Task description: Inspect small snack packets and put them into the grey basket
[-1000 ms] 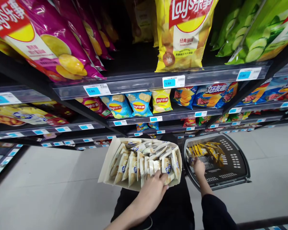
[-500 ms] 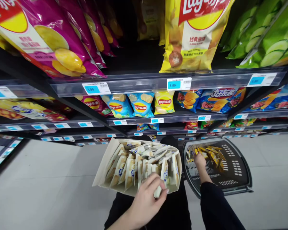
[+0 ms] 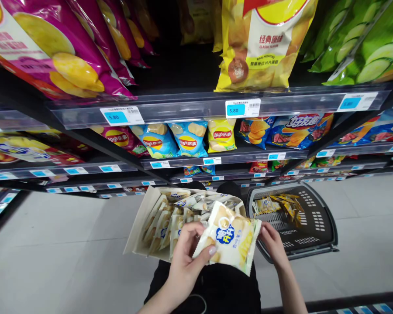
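My left hand (image 3: 186, 261) grips a cream snack packet (image 3: 231, 240) with a blue logo, lifted out above an open cardboard box (image 3: 139, 226) filled with several of the same packets. The fingers of my right hand (image 3: 273, 244) meet the packet's right edge, just in front of a black shopping basket (image 3: 327, 220). Yellow snack packets (image 3: 281, 204) lie inside the basket. What supports the box is hidden.
Dark store shelves rise in front with large crisp bags, purple (image 3: 52, 56), yellow (image 3: 262, 43) and green (image 3: 363, 43), smaller bags (image 3: 186, 139) below, and blue price tags (image 3: 242, 108) on the shelf edges. Grey floor tiles (image 3: 68, 253) lie on both sides.
My left hand has pulled one packet out of the box and raised it. My right hand has left the basket and come left to the packet's edge.
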`<control>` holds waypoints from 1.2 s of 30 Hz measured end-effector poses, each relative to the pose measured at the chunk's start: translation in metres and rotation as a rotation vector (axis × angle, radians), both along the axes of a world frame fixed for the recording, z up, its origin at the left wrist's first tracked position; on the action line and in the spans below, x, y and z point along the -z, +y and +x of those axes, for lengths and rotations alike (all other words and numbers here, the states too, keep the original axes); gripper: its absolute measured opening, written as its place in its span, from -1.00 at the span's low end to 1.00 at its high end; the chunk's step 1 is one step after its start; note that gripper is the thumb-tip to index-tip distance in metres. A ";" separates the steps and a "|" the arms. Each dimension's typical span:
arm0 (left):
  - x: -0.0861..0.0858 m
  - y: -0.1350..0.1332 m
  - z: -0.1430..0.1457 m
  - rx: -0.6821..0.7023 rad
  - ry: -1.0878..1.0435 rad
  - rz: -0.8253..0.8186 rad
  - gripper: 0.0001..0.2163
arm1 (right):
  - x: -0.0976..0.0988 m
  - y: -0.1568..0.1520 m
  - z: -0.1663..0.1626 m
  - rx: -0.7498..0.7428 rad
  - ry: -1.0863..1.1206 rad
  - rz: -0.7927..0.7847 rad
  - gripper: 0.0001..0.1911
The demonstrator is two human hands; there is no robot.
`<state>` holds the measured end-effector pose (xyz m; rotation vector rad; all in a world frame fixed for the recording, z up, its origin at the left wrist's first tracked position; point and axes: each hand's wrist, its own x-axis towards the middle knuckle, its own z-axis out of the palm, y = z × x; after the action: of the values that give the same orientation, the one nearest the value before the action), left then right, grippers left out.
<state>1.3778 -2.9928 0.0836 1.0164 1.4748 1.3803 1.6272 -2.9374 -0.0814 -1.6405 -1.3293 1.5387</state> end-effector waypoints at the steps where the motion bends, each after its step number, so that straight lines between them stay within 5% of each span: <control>1: 0.001 0.000 0.002 0.001 -0.044 -0.018 -0.73 | -0.015 -0.014 -0.008 0.029 0.171 0.035 -0.33; 4: 0.002 0.001 0.004 0.025 -0.138 -0.110 -0.60 | -0.058 -0.043 -0.034 0.066 0.500 0.151 -0.41; 9: -0.007 0.007 -0.006 0.107 -0.138 -0.170 -0.79 | -0.111 -0.041 -0.049 0.052 0.269 0.493 -0.80; 12: -0.013 0.006 -0.017 0.104 -0.145 -0.168 -0.79 | -0.128 -0.028 -0.046 -0.154 0.117 0.840 -0.65; 17: -0.019 -0.002 -0.030 0.309 -0.661 -0.212 -0.45 | -0.142 -0.018 -0.051 -0.227 -0.023 1.127 -0.47; 20: -0.022 -0.005 -0.033 0.356 -0.576 -0.242 -0.43 | -0.147 -0.019 -0.054 -0.266 0.021 1.103 -0.49; 24: -0.025 -0.007 -0.034 0.261 -0.347 -0.235 -0.66 | -0.150 -0.024 -0.052 -0.285 0.122 0.859 -0.63; 29: -0.022 -0.010 -0.032 0.234 -0.124 -0.208 -0.76 | -0.148 -0.032 -0.061 -0.117 0.212 0.636 -0.61; 36: -0.024 -0.012 -0.028 0.239 -0.245 -0.189 -0.47 | -0.150 -0.022 -0.054 -0.172 0.322 0.425 -0.49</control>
<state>1.3501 -3.0045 0.1080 0.8407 1.2331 1.1276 1.5733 -2.9596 0.0685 -0.9967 -1.5150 1.4159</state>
